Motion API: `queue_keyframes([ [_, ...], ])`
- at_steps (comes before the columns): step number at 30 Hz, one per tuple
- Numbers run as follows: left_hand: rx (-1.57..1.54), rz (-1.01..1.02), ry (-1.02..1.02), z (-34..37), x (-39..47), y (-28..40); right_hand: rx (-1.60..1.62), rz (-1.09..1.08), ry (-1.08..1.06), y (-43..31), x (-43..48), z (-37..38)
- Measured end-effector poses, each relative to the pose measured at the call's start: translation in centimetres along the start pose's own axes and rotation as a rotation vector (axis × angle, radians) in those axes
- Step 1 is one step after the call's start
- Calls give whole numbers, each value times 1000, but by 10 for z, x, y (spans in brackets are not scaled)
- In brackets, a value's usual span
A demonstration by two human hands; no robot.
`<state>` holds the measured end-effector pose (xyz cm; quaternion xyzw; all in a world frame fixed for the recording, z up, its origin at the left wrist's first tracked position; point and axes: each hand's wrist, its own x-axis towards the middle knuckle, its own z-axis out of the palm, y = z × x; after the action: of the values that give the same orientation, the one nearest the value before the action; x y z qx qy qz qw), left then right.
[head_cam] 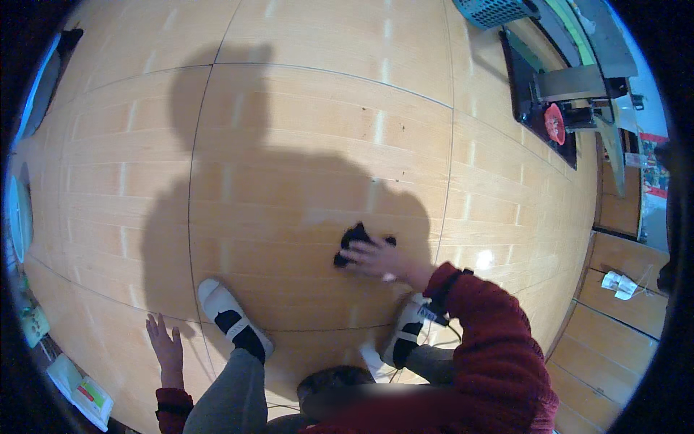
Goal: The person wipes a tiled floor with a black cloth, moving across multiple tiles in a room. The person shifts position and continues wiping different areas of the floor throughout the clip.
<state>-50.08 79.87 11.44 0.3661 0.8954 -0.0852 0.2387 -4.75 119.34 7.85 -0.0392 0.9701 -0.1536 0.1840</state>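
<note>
My right hand [374, 259] lies over a black cloth [355, 234] on the tan tiled floor [303, 195]. Its fingers are slightly blurred and press the cloth down, and dark folds show past the fingertips and beside the knuckles. Out to the left, my left hand [164, 344] is held beside my left leg with its fingers apart and nothing in them. A few small dark specks [402, 128] dot the floor beyond the cloth.
My feet in white shoes, the left shoe [236, 320] and the right shoe [404, 331], flank the work area. A cable [452, 331] runs near my right leg. At the upper right stand a blue plastic basket [490, 13] and a red bowl [554, 123]. Packets [89, 399] lie at lower left.
</note>
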Motion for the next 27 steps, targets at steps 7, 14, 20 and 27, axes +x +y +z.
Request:
queue_keyframes([
  [7, 13, 169, 15, -34, 43, 43, -358, 696, 631, 223, 77, -89],
  [14, 14, 473, 34, -50, 98, 138, -328, 417, 673, 181, 82, -143],
  [20, 176, 663, 9, -51, 132, 161, -76, 295, 258, 28, -24, -37],
  [27, 120, 673, 49, -43, 156, 203, -136, 552, 505, 157, -18, -33],
])
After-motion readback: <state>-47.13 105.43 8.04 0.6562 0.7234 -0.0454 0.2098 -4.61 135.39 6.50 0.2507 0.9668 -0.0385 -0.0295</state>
